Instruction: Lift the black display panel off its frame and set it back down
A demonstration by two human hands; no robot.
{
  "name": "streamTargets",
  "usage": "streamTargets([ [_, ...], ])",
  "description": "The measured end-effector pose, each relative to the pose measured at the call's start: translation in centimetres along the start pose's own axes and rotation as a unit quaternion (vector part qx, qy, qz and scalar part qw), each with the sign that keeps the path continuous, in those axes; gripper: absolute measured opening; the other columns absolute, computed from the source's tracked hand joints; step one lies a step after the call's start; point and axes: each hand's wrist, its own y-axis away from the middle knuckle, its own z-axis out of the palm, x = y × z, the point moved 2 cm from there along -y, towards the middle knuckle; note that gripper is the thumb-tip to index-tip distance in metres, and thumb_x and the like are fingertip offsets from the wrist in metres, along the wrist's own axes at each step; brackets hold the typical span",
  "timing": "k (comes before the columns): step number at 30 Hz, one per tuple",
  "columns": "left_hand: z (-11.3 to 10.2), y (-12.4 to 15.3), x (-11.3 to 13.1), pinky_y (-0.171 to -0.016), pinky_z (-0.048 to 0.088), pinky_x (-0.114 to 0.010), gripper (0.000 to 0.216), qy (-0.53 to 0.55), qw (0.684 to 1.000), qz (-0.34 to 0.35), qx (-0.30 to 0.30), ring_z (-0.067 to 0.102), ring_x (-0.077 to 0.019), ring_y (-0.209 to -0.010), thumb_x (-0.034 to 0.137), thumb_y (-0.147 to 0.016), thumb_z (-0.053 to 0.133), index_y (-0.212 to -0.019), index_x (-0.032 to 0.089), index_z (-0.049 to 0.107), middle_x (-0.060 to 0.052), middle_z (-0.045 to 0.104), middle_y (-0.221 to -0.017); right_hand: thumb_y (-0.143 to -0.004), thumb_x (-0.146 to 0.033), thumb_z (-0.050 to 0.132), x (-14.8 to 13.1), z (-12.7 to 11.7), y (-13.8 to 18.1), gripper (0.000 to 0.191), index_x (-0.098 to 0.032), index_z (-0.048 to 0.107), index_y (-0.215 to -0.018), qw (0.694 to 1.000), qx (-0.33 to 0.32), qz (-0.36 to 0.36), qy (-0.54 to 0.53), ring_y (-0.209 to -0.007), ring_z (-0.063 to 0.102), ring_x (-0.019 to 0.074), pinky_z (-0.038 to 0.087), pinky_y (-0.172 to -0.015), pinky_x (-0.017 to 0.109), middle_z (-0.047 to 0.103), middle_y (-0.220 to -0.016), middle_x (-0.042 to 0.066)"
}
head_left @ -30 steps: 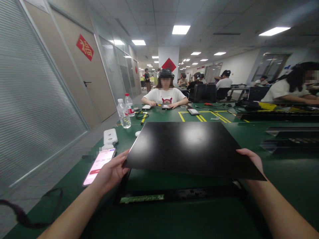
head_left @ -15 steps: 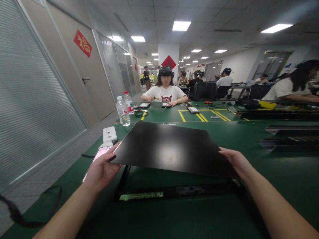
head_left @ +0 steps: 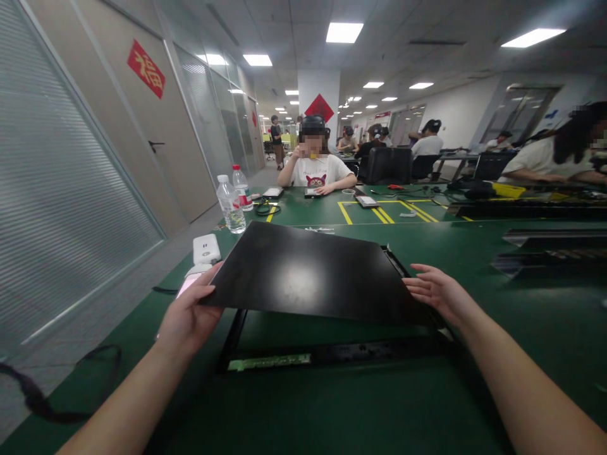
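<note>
A flat black screen panel (head_left: pixel 294 272) slants above the table, its left side raised. My left hand (head_left: pixel 192 316) grips its left edge, thumb on top and fingers beneath. By the right edge is my right hand (head_left: pixel 439 294), thumb lifted off and fingers stretched out, the fingertips at the panel's side. Under the panel lies a black rectangular frame (head_left: pixel 341 354), with a green circuit strip (head_left: pixel 270 361) along its near side. The panel hides much of the frame's far part.
A phone and a white device (head_left: pixel 206 249) lie left of the panel, with two bottles (head_left: pixel 231 205) beyond. Long dark strips (head_left: pixel 545 262) are at the right of the green table (head_left: pixel 474 253). Across it a co-worker (head_left: pixel 315 167) sits. A black cable (head_left: pixel 52 407) hangs at lower left.
The panel has shifted slightly left, baring the frame's far right corner. My right hand has loosened from a pinch on the panel's edge to spread fingers. The co-worker opposite has raised one hand.
</note>
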Motion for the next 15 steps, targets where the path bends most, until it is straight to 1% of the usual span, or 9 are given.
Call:
streamTargets([
  [2,-0.04,-0.05,0.07,-0.071,0.059,-0.022,0.041,0.007,1.000,0.001,0.011,0.068,-0.0218,-0.093,0.012,-0.058,0.065,-0.098,0.013,0.077,-0.007,0.077,-0.105,-0.072,-0.018,0.061,-0.08,0.21,0.24,0.044,-0.021,0.055,-0.116,1.000,-0.006,-0.005,0.006,-0.077,0.072,0.0198,0.055,-0.071,0.032,0.077,-0.088,0.010],
  [4,0.00,-0.03,0.13,-0.072,0.059,-0.021,0.043,0.010,1.000,-0.001,0.014,0.068,-0.0216,-0.093,0.011,-0.057,0.064,-0.099,0.013,0.077,-0.007,0.077,-0.105,-0.074,-0.020,0.061,-0.16,0.25,0.36,0.044,-0.022,0.055,-0.117,1.000,-0.010,-0.015,0.020,-0.079,0.072,0.0195,0.054,-0.071,0.031,0.077,-0.090,0.010],
  [6,0.09,0.07,0.17,-0.073,0.059,-0.021,0.044,0.011,1.000,-0.001,0.022,0.067,-0.0216,-0.093,0.011,-0.056,0.064,-0.098,0.013,0.076,-0.006,0.076,-0.105,-0.074,-0.023,0.063,-0.22,0.16,0.34,0.043,-0.023,0.056,-0.116,0.999,-0.002,-0.028,0.042,-0.077,0.071,0.0181,0.051,-0.064,0.028,0.077,-0.090,0.009],
  [9,0.29,0.30,0.15,-0.073,0.059,-0.021,0.044,0.011,0.999,-0.004,0.031,0.067,-0.0213,-0.093,0.009,-0.055,0.062,-0.097,0.013,0.075,-0.007,0.076,-0.105,-0.072,-0.023,0.064,-0.18,0.00,0.13,0.041,-0.023,0.058,-0.113,0.998,0.013,-0.038,0.057,-0.066,0.065,0.0148,0.044,-0.052,0.023,0.077,-0.086,0.008],
  [12,0.32,0.42,0.02,-0.070,0.060,-0.022,0.046,0.008,0.999,-0.020,0.031,0.068,-0.0208,-0.087,0.008,-0.053,0.061,-0.096,0.013,0.074,-0.007,0.075,-0.100,-0.071,-0.023,0.065,-0.03,-0.04,-0.15,0.035,-0.022,0.060,-0.106,0.997,0.022,-0.037,0.063,-0.055,0.058,0.0131,0.038,-0.046,0.022,0.076,-0.081,0.008],
  [15,0.11,0.38,-0.17,-0.064,0.059,-0.023,0.045,0.010,0.998,-0.044,0.038,0.068,-0.0194,-0.078,0.006,-0.050,0.060,-0.092,0.014,0.072,-0.006,0.074,-0.092,-0.071,-0.025,0.066,0.13,-0.02,-0.39,0.030,-0.021,0.060,-0.100,0.996,0.022,-0.032,0.075,-0.050,0.053,0.0120,0.034,-0.041,0.022,0.076,-0.078,0.009],
])
